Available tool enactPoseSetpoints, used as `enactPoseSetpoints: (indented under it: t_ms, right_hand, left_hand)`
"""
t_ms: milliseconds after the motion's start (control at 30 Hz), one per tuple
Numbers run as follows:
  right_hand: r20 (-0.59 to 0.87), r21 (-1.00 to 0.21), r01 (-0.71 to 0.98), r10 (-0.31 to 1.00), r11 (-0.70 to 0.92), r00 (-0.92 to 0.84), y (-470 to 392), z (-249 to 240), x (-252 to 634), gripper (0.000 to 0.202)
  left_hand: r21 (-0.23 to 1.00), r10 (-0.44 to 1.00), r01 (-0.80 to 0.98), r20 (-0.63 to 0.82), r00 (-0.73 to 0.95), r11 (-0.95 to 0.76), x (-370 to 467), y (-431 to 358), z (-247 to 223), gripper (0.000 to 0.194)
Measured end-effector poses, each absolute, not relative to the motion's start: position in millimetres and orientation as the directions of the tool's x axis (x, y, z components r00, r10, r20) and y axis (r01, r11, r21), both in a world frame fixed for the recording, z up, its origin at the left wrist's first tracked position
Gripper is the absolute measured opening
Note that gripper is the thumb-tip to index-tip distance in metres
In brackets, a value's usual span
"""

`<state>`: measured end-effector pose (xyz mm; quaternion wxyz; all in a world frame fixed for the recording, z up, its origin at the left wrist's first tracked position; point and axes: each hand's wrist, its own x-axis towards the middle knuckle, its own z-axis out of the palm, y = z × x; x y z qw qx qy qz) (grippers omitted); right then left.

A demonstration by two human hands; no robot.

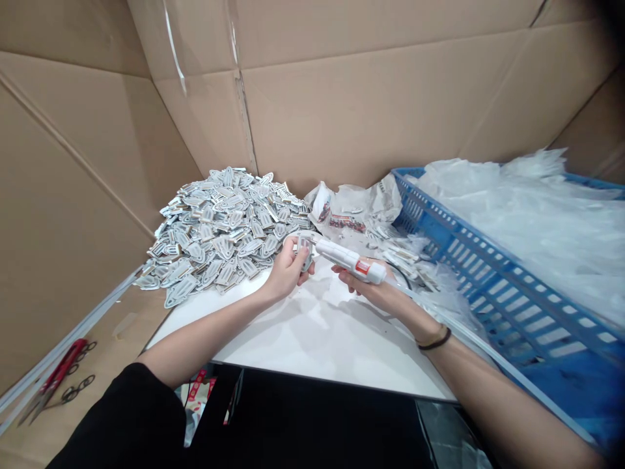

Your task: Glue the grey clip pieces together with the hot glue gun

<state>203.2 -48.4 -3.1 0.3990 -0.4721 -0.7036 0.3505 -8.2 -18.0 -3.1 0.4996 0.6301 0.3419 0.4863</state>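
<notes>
My left hand (286,270) pinches a small grey slotted plate (305,253) upright between thumb and fingers, above the white table top (293,332). My right hand (371,286) is wrapped around the white body of an electric screwdriver (344,257) with a red label. Its narrow tip points left at the plate; whether it touches cannot be made out. A large pile of similar grey slotted plates (229,228) is heaped just beyond my left hand.
On the right stands a blue plastic crate (439,228) with thin white plastic bags (532,228). Crumpled packaging (361,202) and more plates (410,264) lie beside it. Cardboard walls (366,104) enclose the back and left. Red scissors (61,371) lie at lower left.
</notes>
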Motion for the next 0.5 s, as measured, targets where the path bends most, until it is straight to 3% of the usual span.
enactPoseSetpoints:
  t_ms: [267,500]
  right_hand:
    - [0.241,-0.864,0.389,0.941,0.32,-0.237,-49.1,-2.5,202.7,0.039]
    - [0.258,-0.872,0.366,0.94,0.326,-0.223,-49.6,-2.7,203.6,0.041]
  left_hand:
    - [0.974,0.951,-0.149,0.203,0.231,-0.172,-4.4,-18.2,0.2,0.037]
    - [0.972,0.967,-0.186,0.176,0.186,-0.142,-5.0,-16.3,1.3,0.027]
